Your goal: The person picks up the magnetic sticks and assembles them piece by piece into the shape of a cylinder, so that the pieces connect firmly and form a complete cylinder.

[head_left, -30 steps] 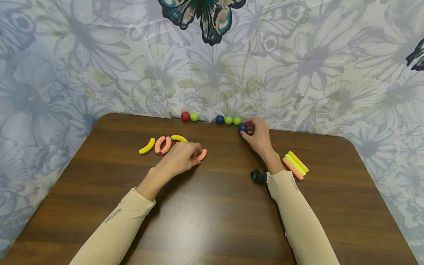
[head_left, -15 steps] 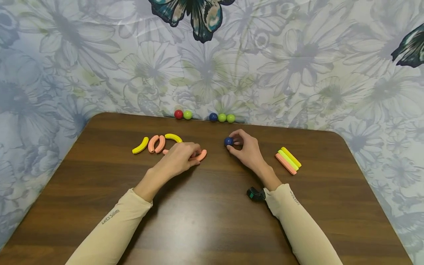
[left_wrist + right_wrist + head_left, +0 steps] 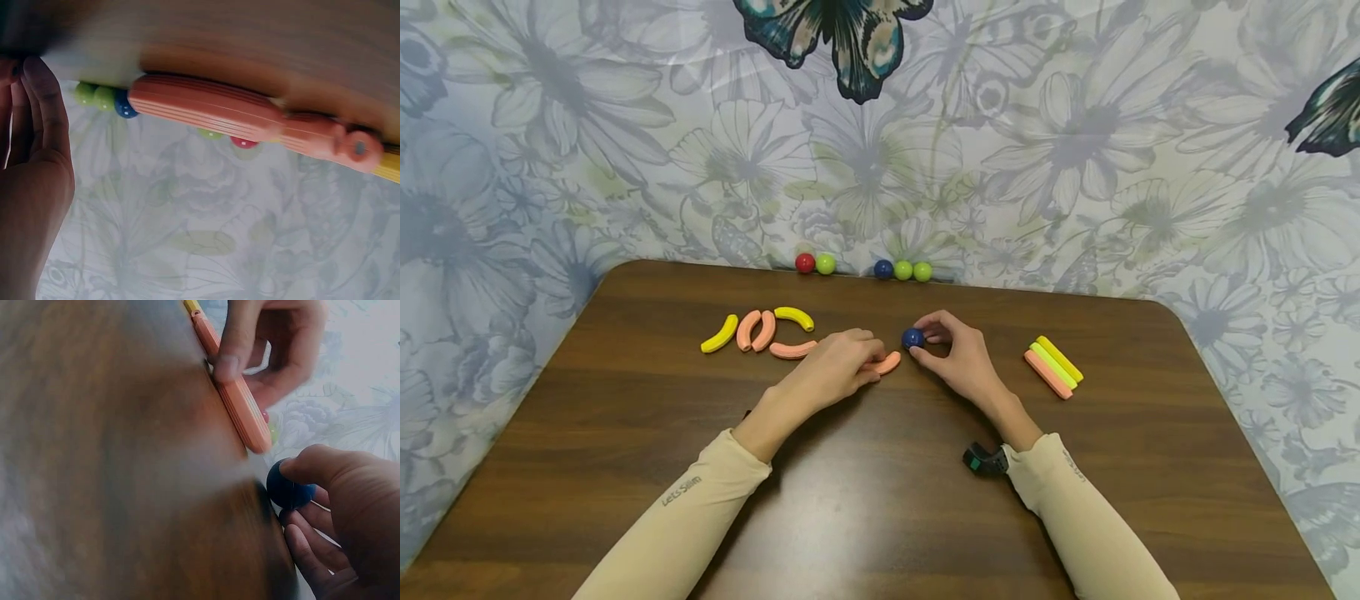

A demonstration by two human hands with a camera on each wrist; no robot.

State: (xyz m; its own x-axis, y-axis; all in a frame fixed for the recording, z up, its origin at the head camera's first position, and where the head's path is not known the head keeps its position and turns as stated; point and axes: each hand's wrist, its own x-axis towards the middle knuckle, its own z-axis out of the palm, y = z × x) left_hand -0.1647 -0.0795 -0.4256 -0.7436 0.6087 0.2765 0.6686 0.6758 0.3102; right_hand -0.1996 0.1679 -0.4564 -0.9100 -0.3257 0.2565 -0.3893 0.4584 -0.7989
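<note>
Between thumb and fingers, my right hand (image 3: 958, 354) pinches a dark blue ball (image 3: 913, 337) at the middle of the table. Just left of it, my left hand (image 3: 838, 367) grips a curved orange piece (image 3: 240, 409) with ridged sides; its right end pokes out toward the ball, a small gap apart. Another curved orange piece (image 3: 792, 350) lies behind the left hand. Farther left are two orange pieces (image 3: 755, 331) set as facing arcs, with a yellow curved piece (image 3: 720, 334) on one side and a second yellow curved piece (image 3: 794, 317) on the other.
Along the back edge by the wall sit a red ball (image 3: 805, 263), a green ball (image 3: 826, 264), a blue ball (image 3: 883, 269) and two more green balls (image 3: 913, 271). Right of the right hand, three straight sticks (image 3: 1054, 367), orange, lime and yellow, lie side by side.
My right hand has brought the blue ball from the back edge toward me and leftward. My left hand has slid right with its orange piece, uncovering the orange piece behind it.
</note>
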